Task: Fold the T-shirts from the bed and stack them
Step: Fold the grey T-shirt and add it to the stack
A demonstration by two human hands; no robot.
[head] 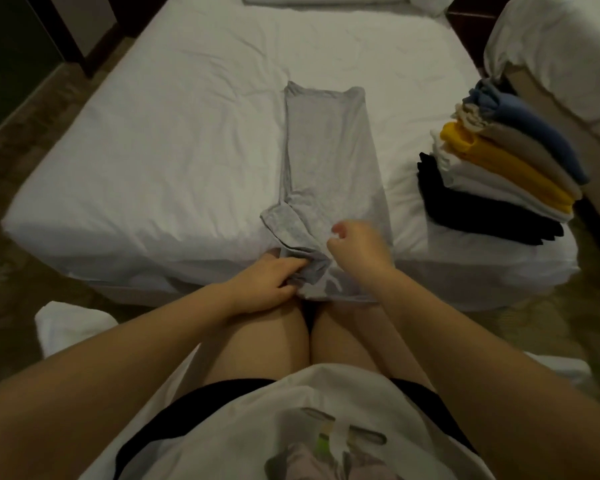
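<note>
Left grip point(271, 282) is curled round a bunched wad of cloth at the near-left corner of the shirt point(326, 161), probably the sleeve. Right grip point(359, 242) hovers over the shirt's near end with fingers bent in towards the thumb; I can't tell if it pinches any cloth.

The shirt is grey and lies on the bed point(153, 150) as a long narrow strip running away from the person. The far end is flat. The near end is rumpled and hangs over the bed's foot edge at the knees.

Step, as judged: the lengthwise fold is nearly done and the sleeve is being tucked in. The next move likely calls for flattening that corner, then folding the strip end to end and carrying it to the stack point(499, 181).

The stack holds black, white, yellow, beige and blue shirts. It sits right of the shirt, well apart, near the bed's right corner. It leans and its layers are stepped, so a new shirt wants a square, gentle drop.

There is bare sheet to the left and beyond the strip. A white cloth point(73, 323) lies low on the left.
</note>
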